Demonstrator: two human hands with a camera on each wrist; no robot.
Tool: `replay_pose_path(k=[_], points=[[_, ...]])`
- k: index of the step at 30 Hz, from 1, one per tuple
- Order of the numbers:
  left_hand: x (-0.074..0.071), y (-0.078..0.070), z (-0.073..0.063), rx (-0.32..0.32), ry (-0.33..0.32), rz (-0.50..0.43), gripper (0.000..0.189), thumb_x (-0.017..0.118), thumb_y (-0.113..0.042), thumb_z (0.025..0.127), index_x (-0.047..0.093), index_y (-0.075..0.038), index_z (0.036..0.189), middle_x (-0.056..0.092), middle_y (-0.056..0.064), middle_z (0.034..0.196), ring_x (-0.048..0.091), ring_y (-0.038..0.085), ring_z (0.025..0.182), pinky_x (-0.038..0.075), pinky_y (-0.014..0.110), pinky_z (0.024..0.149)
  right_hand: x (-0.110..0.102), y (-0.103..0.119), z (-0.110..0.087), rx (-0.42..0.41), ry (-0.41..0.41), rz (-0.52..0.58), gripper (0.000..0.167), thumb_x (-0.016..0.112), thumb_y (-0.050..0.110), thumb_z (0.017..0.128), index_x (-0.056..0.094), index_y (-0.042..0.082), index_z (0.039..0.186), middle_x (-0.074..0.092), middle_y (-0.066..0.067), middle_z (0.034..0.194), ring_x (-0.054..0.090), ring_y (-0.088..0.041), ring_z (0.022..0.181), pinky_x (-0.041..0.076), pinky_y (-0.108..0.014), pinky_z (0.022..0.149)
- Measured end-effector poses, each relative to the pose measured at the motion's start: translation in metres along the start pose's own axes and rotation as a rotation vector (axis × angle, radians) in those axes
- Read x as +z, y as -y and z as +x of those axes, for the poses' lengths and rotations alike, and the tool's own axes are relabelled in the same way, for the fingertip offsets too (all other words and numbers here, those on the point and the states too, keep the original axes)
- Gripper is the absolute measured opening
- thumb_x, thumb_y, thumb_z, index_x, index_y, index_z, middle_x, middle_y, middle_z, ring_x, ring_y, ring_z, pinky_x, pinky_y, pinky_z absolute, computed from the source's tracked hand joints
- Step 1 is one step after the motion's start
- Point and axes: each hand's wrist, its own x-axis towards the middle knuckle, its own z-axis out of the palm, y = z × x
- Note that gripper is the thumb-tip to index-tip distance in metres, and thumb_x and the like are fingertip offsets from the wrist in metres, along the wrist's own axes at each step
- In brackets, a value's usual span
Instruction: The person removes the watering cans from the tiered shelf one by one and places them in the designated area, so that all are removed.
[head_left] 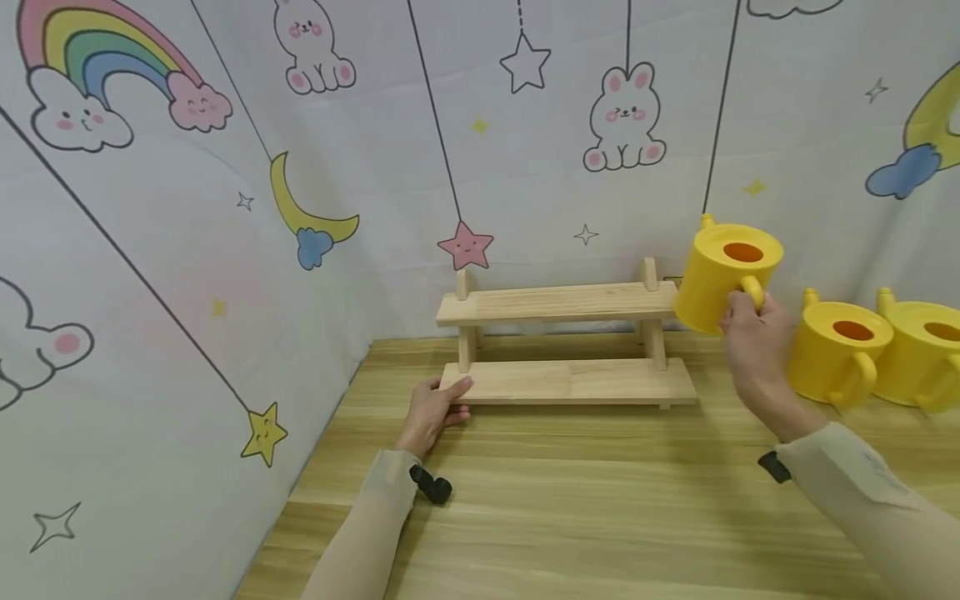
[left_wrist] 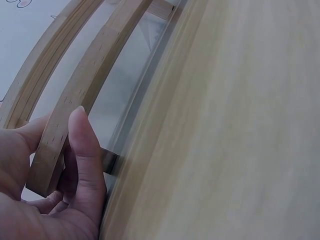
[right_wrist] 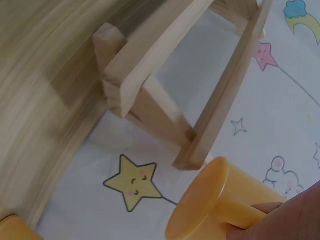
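Note:
A two-tier wooden shelf point(head_left: 570, 381) stands on the table against the wall. My left hand point(head_left: 432, 410) grips the left end of its lower board; in the left wrist view the thumb and curled fingers lie on either side of the board point(left_wrist: 75, 95). At the right end of the shelf, my right hand point(head_left: 759, 346) holds a yellow watering can point(head_left: 716, 275) by its handle, raised off the table. Its short spout points away from me. In the right wrist view this watering can point(right_wrist: 200, 205) is close to the end of the upper board point(right_wrist: 192, 157), and the fingers are partly cut off.
Two more yellow watering cans point(head_left: 825, 354) point(head_left: 903, 358) stand side by side on the table at the right, handles toward me. A white cloth with cartoon drawings point(head_left: 540, 183) hangs behind and to the left. The wood-grain table point(head_left: 600, 500) spreads in front of the shelf.

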Motion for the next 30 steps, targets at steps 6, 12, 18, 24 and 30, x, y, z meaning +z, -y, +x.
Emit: replay_pose_path(k=[6, 12, 18, 24, 30], points=[[0.001, 0.0, 0.0, -0.006, -0.001, -0.001, 0.057, 0.079, -0.02, 0.104, 0.055, 0.006, 0.149, 0.071, 0.013, 0.108, 0.069, 0.01, 0.065, 0.065, 0.019, 0.06, -0.016, -0.007, 0.003, 0.045, -0.056, 0.035, 0.038, 0.051, 0.017, 0.107, 0.053, 0.01, 0.069, 0.05, 0.011, 0.055, 0.04, -0.007, 0.048, 0.031, -0.02, 0.043], [-0.001, 0.001, 0.0, -0.001, 0.006, 0.003, 0.056, 0.078, -0.021, 0.104, 0.055, 0.005, 0.149, 0.072, 0.013, 0.108, 0.07, 0.01, 0.066, 0.065, 0.019, 0.062, -0.028, -0.016, 0.004, 0.09, -0.057, 0.031, 0.042, 0.05, 0.015, 0.106, 0.052, 0.008, 0.065, 0.049, 0.009, 0.052, 0.04, -0.008, 0.047, 0.032, -0.021, 0.043], [0.0, 0.001, 0.001, -0.007, 0.004, 0.001, 0.055, 0.078, -0.021, 0.104, 0.056, 0.005, 0.148, 0.072, 0.012, 0.107, 0.07, 0.01, 0.066, 0.065, 0.019, 0.062, -0.035, -0.037, 0.002, 0.12, -0.057, -0.026, 0.044, 0.051, 0.015, 0.106, 0.055, 0.009, 0.062, 0.051, 0.011, 0.052, 0.038, -0.008, 0.045, 0.03, -0.022, 0.041], [0.001, 0.001, 0.0, -0.017, -0.006, -0.007, 0.055, 0.078, -0.02, 0.105, 0.055, 0.006, 0.148, 0.072, 0.012, 0.105, 0.069, 0.009, 0.064, 0.065, 0.019, 0.06, -0.039, -0.055, 0.002, 0.13, -0.05, -0.098, 0.046, 0.05, 0.016, 0.104, 0.054, 0.013, 0.059, 0.05, 0.013, 0.05, 0.039, -0.007, 0.043, 0.03, -0.022, 0.039], [0.001, 0.001, 0.002, -0.022, -0.009, -0.006, 0.056, 0.078, -0.021, 0.104, 0.055, 0.006, 0.148, 0.071, 0.013, 0.107, 0.069, 0.01, 0.065, 0.065, 0.019, 0.06, -0.044, -0.069, 0.004, 0.147, -0.038, -0.161, 0.046, 0.049, 0.02, 0.104, 0.052, 0.015, 0.058, 0.049, 0.014, 0.049, 0.038, -0.007, 0.043, 0.03, -0.023, 0.039]])
